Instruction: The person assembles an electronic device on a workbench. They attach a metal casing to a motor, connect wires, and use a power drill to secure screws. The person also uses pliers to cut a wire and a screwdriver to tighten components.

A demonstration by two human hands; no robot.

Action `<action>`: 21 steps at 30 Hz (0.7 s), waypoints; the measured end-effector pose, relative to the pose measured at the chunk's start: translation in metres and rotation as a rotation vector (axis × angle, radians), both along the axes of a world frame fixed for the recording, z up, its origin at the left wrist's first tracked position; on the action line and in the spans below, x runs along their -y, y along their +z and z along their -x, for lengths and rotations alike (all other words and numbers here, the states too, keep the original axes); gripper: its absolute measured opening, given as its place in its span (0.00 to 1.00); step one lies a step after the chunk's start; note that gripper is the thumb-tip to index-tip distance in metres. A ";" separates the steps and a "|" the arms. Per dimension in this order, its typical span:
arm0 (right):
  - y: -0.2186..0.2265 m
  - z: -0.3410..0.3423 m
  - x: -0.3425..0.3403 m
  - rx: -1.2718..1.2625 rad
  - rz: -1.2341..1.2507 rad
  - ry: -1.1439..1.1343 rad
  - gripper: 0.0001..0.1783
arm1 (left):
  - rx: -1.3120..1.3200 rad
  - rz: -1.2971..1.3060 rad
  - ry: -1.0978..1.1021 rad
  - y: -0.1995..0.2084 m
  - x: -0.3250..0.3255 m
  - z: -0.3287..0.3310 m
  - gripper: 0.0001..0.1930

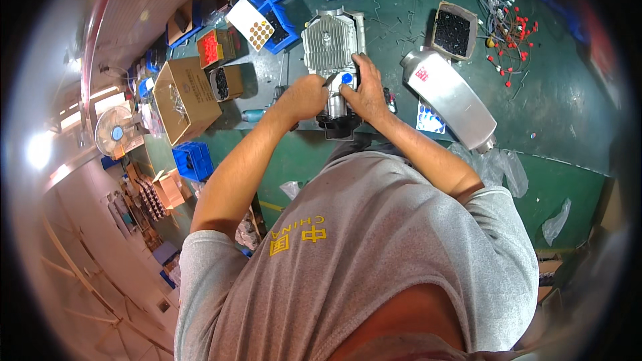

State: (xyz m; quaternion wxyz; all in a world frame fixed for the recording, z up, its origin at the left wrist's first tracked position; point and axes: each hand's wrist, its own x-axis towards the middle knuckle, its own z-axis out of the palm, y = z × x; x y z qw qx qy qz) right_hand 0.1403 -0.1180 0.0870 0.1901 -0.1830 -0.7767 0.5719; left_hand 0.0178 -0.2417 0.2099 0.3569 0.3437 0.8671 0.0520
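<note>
A silver finned metal housing point(329, 43) stands on the green workbench in front of me, its dark lower end towards my body. On its near part is a round blue sticker point(347, 78). My left hand point(307, 99) is closed in a fist at the left side, with a small dark pointed piece point(330, 80) showing beside its fingers; what it grips is mostly hidden. My right hand point(368, 93) grips the housing's right side, thumb near the sticker and fingers along the edge. A tool with a teal handle point(253, 115) lies left of my left forearm.
Right of the housing lie a smooth silver casing point(455, 100), a sheet of blue round stickers point(430, 119), a box of black screws point(455, 31) and wires with red connectors point(511, 43). To the left are a cardboard box point(194, 93), a tub of red parts point(211, 48) and a sticker sheet point(249, 21).
</note>
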 end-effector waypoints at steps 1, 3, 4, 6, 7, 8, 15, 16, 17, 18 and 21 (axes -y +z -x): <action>-0.001 0.000 0.000 -0.008 0.001 -0.002 0.43 | 0.007 0.041 0.015 0.003 -0.005 0.001 0.14; -0.002 -0.001 0.000 -0.025 0.006 -0.006 0.42 | 0.020 0.124 0.047 0.008 -0.013 0.000 0.14; -0.002 -0.001 0.000 -0.033 0.011 -0.008 0.42 | -0.008 0.070 0.043 0.006 -0.010 -0.003 0.14; -0.002 -0.001 -0.001 -0.040 0.014 -0.015 0.41 | -0.066 -0.038 0.032 -0.003 0.003 -0.014 0.14; -0.003 -0.001 -0.002 -0.037 0.010 -0.023 0.40 | -0.106 -0.054 0.096 -0.003 0.005 -0.024 0.14; -0.004 -0.001 -0.003 -0.034 0.007 -0.030 0.39 | -0.145 -0.070 0.160 -0.004 0.005 -0.039 0.15; 0.003 -0.003 -0.012 -0.044 0.015 -0.071 0.32 | -0.267 -0.054 0.362 -0.028 0.018 -0.085 0.24; 0.004 -0.004 -0.013 -0.040 0.004 -0.069 0.31 | -0.259 -0.052 0.391 -0.029 0.018 -0.088 0.24; 0.005 -0.005 -0.015 -0.035 -0.007 -0.067 0.30 | -0.242 -0.051 0.425 -0.030 0.017 -0.090 0.24; 0.007 -0.005 -0.015 -0.030 -0.009 -0.069 0.29 | -0.227 -0.051 0.459 -0.030 0.015 -0.092 0.24; 0.012 -0.006 -0.015 -0.039 -0.012 -0.066 0.25 | -0.178 -0.196 0.560 -0.037 0.017 -0.095 0.23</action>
